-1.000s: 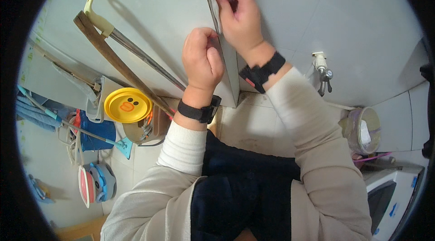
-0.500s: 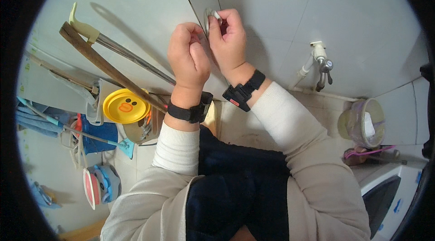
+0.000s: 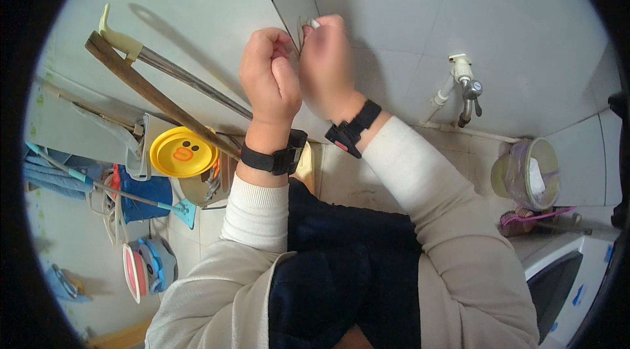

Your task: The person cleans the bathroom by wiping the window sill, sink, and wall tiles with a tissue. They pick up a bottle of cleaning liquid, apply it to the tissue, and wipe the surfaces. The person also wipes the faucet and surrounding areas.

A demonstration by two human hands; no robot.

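My right hand [image 3: 328,63], partly blurred, is raised to the tiled wall [image 3: 387,1] with its fingers closed on a small white piece [image 3: 315,23]. Behind those fingertips the edge of a clear round disc [image 3: 301,26] shows against the wall corner; what kind of fitting it is, I cannot make out. Just left of it my left hand [image 3: 270,76] is held with curled fingers, thumb against them. Whatever that hand may hold is hidden inside it. Both wrists wear black straps.
A wooden pole [image 3: 151,93] and a metal-handled tool [image 3: 190,78] lean at the left, above a yellow duck-faced basin [image 3: 184,152] and a blue bucket [image 3: 146,196]. To the right are a tap [image 3: 470,96], a lined bin [image 3: 539,175] and a white front-loading machine [image 3: 584,270].
My left hand has shifted slightly up and left. The right hand's fingers have turned a little at the disc, covering more of it.
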